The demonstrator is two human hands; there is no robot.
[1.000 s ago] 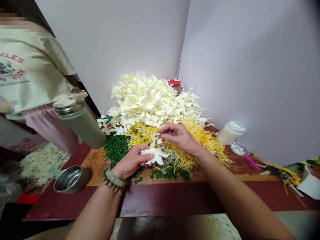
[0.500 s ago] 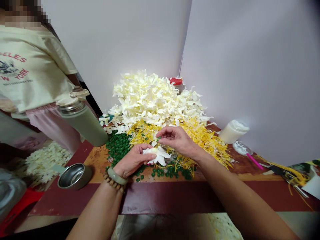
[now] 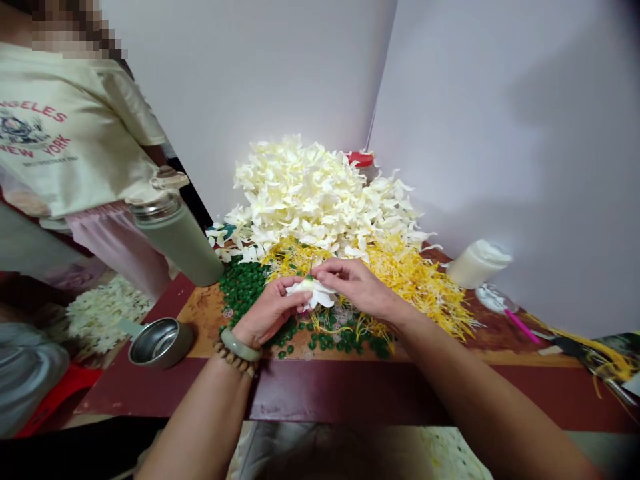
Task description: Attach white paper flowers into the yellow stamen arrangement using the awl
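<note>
My left hand (image 3: 273,308), with bracelets at the wrist, pinches a white flower (image 3: 320,295) by its petals. A small green piece (image 3: 310,278) sits on top of the flower around a thin stem that points up. The fingers of my right hand (image 3: 353,283) are closed at that green piece and stem. Behind the hands rises a heap of white petals (image 3: 310,193). Yellow stamens (image 3: 425,293) are piled to the right, and many green pieces (image 3: 243,287) lie to the left and in front.
A green flask (image 3: 180,240) and a metal cup (image 3: 161,341) stand at the left. At the right are a white container (image 3: 480,263), a pink-handled tool (image 3: 521,327) and yellow strands (image 3: 610,360). A red-lidded jar (image 3: 361,159) is behind the petals. A person (image 3: 75,133) stands at the left.
The green piece, held above the flower in my right hand before, now rests against the flower's base. My right hand has come down closer to my left. The whole view has shifted slightly.
</note>
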